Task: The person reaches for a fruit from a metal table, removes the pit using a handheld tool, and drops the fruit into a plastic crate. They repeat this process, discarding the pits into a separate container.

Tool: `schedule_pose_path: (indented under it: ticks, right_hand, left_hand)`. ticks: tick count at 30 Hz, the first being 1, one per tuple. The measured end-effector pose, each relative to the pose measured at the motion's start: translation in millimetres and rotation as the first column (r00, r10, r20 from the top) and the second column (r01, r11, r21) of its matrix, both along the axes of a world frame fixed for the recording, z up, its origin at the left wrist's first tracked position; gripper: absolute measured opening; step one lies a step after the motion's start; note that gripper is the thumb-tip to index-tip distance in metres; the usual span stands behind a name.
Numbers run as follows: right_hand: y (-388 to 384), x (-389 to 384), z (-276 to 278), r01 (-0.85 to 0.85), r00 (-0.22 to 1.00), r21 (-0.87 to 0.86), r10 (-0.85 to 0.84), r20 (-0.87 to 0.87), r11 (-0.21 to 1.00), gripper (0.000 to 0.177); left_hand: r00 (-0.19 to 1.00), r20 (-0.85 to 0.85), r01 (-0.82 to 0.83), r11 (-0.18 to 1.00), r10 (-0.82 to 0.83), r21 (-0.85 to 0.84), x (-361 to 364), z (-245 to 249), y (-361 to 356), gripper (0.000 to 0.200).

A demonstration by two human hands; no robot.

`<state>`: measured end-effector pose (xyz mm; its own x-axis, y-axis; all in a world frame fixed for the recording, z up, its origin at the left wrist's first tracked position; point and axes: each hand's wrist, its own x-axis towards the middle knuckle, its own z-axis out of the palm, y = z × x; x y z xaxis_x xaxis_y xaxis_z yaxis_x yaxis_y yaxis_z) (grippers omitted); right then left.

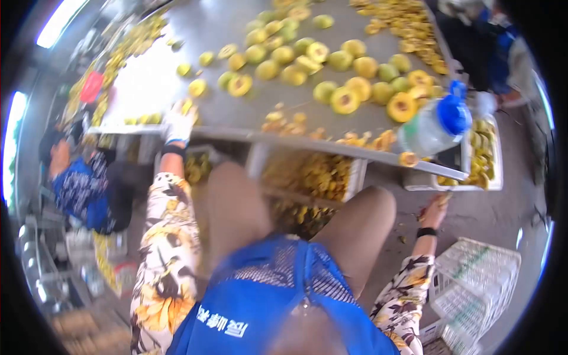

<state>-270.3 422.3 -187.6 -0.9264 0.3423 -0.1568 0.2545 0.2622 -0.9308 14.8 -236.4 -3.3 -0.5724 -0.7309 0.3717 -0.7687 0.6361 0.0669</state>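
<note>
My left hand (178,123), in a white glove, is at the near edge of the metal table (236,112), closed on a small yellow fruit piece (187,106). Out to the right, below the table corner, is my bare right hand (435,211), beside a white crate (497,171) of yellow fruit pieces. Its fingers are bent near something small that I cannot make out. Whole and halved yellow-green fruits (281,55) are spread over the tabletop, with scraps (296,125) along the near edge.
A bottle with a blue cap (438,124) stands at the table's right corner. Crates of fruit pieces (322,174) sit under the table by my knees. White stacked baskets (476,278) are at lower right. A person in blue (83,189) sits at the left.
</note>
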Motion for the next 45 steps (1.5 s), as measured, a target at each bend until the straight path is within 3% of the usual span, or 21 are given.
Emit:
schedule_pose_path:
  ticks: [2, 4, 6, 11, 14, 15, 16, 17, 20, 21, 22, 24, 26, 29, 31, 34, 36, 38, 39, 42, 45]
  right_hand:
    - [17, 39, -27, -0.052, 0.996, -0.033, 0.049, -0.080, 0.998, 0.016]
    - [7, 95, -1, -0.031, 0.999, 0.033, 0.030, 0.039, 0.999, 0.016]
    - [3, 141, 27, -0.028, 0.989, 0.058, 0.019, 0.147, 0.998, 0.020]
    - [-27, 200, 104, -0.057, 0.903, 0.231, -0.048, 0.427, 0.971, 0.040]
    - [-44, 209, 97, -0.139, 0.972, 0.280, 0.076, 0.224, 0.950, 0.041]
    - [-54, 206, 105, -0.170, 0.978, 0.423, 0.206, -0.041, 0.890, 0.032]
    - [-68, 197, 117, -0.171, 0.889, 0.560, 0.372, -0.267, 0.811, 0.023]
    - [-83, 191, 134, -0.251, 0.900, 0.463, 0.381, -0.212, 0.850, 0.018]
    - [-149, 170, 193, -0.411, 0.857, 0.284, 0.474, -0.202, 0.866, 0.012]
    - [-168, 170, 210, -0.484, 0.824, 0.231, 0.528, -0.202, 0.844, 0.016]
    - [-186, 167, 227, -0.535, 0.794, 0.182, 0.565, -0.225, 0.825, 0.020]
    - [-215, 166, 244, -0.576, 0.723, 0.261, 0.632, -0.280, 0.775, 0.029]
    - [-235, 169, 254, -0.664, 0.577, 0.266, 0.705, -0.412, 0.699, 0.035]
    - [-252, 182, 265, -0.832, 0.497, 0.142, 0.835, -0.237, 0.536, 0.045]
    - [-260, 189, 256, -0.876, 0.429, 0.127, 0.872, -0.238, 0.465, 0.047]
    - [-268, 197, 248, -0.836, 0.545, -0.061, 0.814, -0.200, 0.545, 0.048]
    - [-278, 197, 215, -0.725, 0.688, -0.187, 0.686, -0.235, 0.663, 0.043]
    - [-288, 207, 199, -0.535, 0.778, -0.668, 0.610, -0.150, 0.518, 0.037]
    - [-293, 215, 198, -0.479, 0.805, -0.668, 0.589, -0.075, 0.569, 0.038]
    - [-300, 234, 186, -0.557, 0.818, -0.346, 0.570, -0.073, 0.755, 0.041]
    - [-284, 235, 204, -0.677, 0.735, 0.040, 0.678, -0.015, 0.735, 0.046]
  left_hand:
    - [0.938, 0.343, -0.119, 0.971, 0.042, 0.205, -27, -2, -22, 0.056]
    - [0.813, 0.581, -0.030, 0.995, -0.031, 0.096, -25, -38, -63, 0.066]
    - [0.880, 0.471, -0.258, 0.893, 0.060, 0.368, -27, -21, -54, 0.068]
    - [0.954, 0.278, -0.202, 0.920, 0.108, 0.337, -30, -8, -37, 0.054]
    - [0.857, -0.389, 0.108, 0.621, 0.337, 0.776, -37, -10, -21, 0.050]
    - [0.725, -0.609, 0.429, 0.481, 0.322, 0.765, -40, -35, -24, 0.048]
    - [0.560, -0.650, 0.657, 0.203, 0.514, 0.726, -43, -10, 18, 0.052]
    - [0.418, -0.537, 0.812, -0.037, 0.733, 0.582, -46, 16, 59, 0.061]
    - [0.603, -0.676, 0.796, -0.268, 0.423, 0.542, -62, 14, 131, 0.035]
    - [0.584, -0.455, 0.800, -0.384, 0.672, 0.460, -69, 42, 174, 0.050]
    - [0.654, -0.314, 0.737, -0.487, 0.688, 0.468, -70, 71, 204, 0.055]
    - [0.745, -0.506, 0.647, -0.659, 0.436, 0.385, -70, 56, 217, 0.062]
    - [0.779, -0.543, 0.606, -0.596, 0.312, 0.527, -65, 48, 228, 0.059]
    - [0.657, -0.754, 0.719, -0.326, 0.028, 0.614, -50, 6, 225, 0.056]
    - [0.632, -0.771, 0.711, -0.333, -0.085, 0.619, -46, 7, 222, 0.056]
    - [0.733, -0.641, 0.578, -0.704, 0.227, 0.412, -40, 43, 232, 0.055]
    - [0.656, -0.600, 0.730, -0.586, 0.457, 0.352, -25, 74, 260, 0.048]
    - [0.419, -0.891, 0.905, 0.001, 0.173, 0.425, -25, 38, 278, 0.048]
    - [0.443, -0.886, 0.876, 0.144, 0.134, 0.460, -26, 28, 280, 0.042]
    - [0.474, -0.581, 0.848, -0.166, 0.661, 0.504, -33, -10, 263, 0.038]
    - [0.529, -0.673, 0.815, -0.087, 0.517, 0.573, -33, -16, 248, 0.047]
